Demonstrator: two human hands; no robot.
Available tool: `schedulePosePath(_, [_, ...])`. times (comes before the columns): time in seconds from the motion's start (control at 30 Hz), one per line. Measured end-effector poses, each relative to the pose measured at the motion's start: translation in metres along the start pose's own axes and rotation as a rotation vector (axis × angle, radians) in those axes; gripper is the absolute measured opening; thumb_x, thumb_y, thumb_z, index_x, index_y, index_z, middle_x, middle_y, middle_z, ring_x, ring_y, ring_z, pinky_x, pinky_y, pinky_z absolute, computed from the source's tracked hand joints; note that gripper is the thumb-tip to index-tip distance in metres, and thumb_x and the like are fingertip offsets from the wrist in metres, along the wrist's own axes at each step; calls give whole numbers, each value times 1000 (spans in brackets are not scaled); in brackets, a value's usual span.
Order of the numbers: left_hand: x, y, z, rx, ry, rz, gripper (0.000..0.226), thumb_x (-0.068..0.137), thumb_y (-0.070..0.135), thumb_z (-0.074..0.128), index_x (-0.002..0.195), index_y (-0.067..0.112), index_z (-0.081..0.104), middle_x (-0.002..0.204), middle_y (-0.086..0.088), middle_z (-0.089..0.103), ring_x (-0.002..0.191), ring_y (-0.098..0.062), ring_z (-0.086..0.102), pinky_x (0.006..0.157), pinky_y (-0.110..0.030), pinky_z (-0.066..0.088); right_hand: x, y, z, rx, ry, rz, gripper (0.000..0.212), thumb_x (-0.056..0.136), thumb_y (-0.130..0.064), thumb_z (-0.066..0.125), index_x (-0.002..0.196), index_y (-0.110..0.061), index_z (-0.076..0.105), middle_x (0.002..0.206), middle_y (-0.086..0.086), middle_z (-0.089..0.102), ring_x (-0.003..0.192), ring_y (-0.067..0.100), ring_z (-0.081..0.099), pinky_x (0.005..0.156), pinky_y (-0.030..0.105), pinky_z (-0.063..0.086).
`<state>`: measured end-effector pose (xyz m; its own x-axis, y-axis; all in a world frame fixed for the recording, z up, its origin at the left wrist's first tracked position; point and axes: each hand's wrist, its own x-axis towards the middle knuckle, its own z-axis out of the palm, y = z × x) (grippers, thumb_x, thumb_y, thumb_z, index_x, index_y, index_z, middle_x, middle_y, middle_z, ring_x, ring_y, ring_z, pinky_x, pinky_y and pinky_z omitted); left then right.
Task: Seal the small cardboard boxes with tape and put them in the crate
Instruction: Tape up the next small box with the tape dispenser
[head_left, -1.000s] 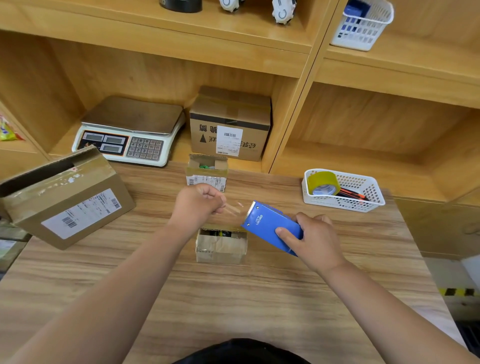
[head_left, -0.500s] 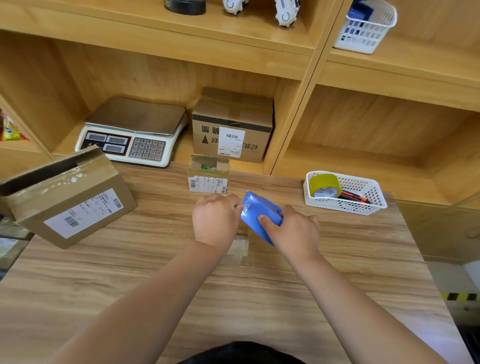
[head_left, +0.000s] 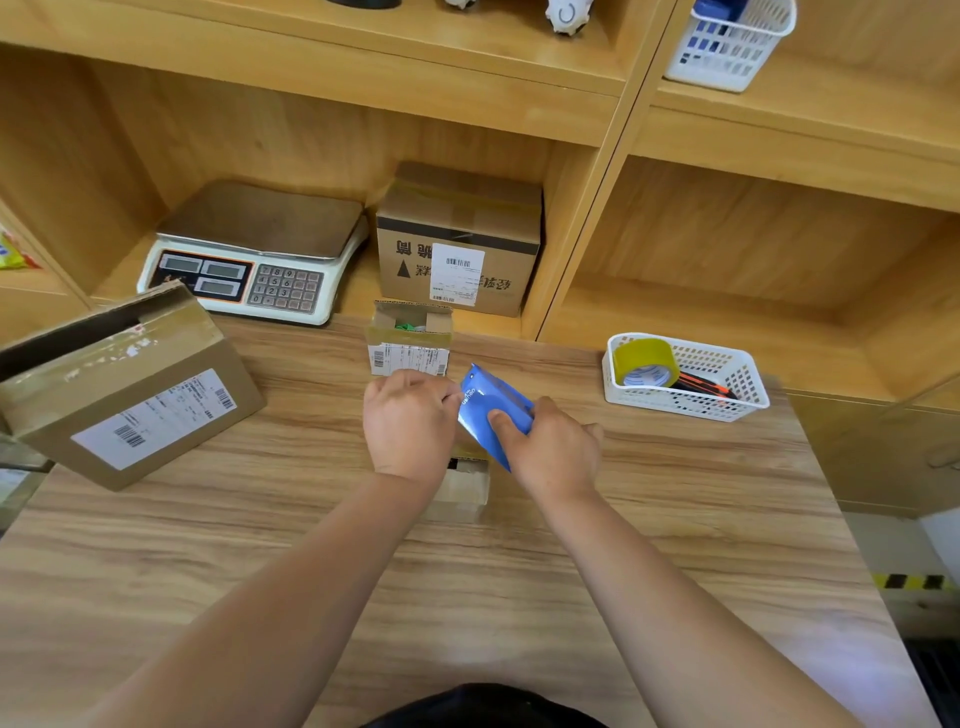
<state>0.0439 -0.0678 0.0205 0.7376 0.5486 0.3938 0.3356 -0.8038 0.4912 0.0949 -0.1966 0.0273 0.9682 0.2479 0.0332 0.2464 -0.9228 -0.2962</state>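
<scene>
The right hand (head_left: 550, 452) grips the tape dispenser (head_left: 493, 410) over the small box (head_left: 462, 491) at the counter's (head_left: 675, 519) centre. The left hand (head_left: 410, 423) curls on the box top, and I cannot tell what it holds. Taping seems underway; next, the tape must be drawn across the flaps.

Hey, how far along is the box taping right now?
Done: neither small box looks sealed, and no crate is in view. In hand: the right hand grips the blue dispenser at the near box, which the left hand rests on. Left: finish that tape, seal the far box, whose flaps stand open, then crate both.
</scene>
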Motion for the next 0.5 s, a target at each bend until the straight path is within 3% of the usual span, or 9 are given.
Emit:
schedulePosePath(0.23, [-6,-7,7,-49,46,-17,15,60,8,77,59,22,72,59,7,65,70,-16,64,72,-21,24,4,0,11,35,-47,45,43,90,-56,44,98,-15,57,90,3,69,87,27,63,91,36,33])
schedulePosePath(0.37, [-14,-7,5,-80,90,72,5,68,19,73,69,23,75,66,9,67,76,-15,63,76,-23,29,16,21,9,52,-67,138,45,92,-54,44,101,-12,57,99,9,69,97,30,62,86,35,34])
schedulePosePath(0.5, [-10,4,-10,-232,-206,-233,7,86,25,68,81,26,73,75,24,54,84,-4,40,85,-25,32,14,60,20,-266,-57,21,43,93,-53,42,105,-13,51,100,6,66,99,27,58,84,37,31])
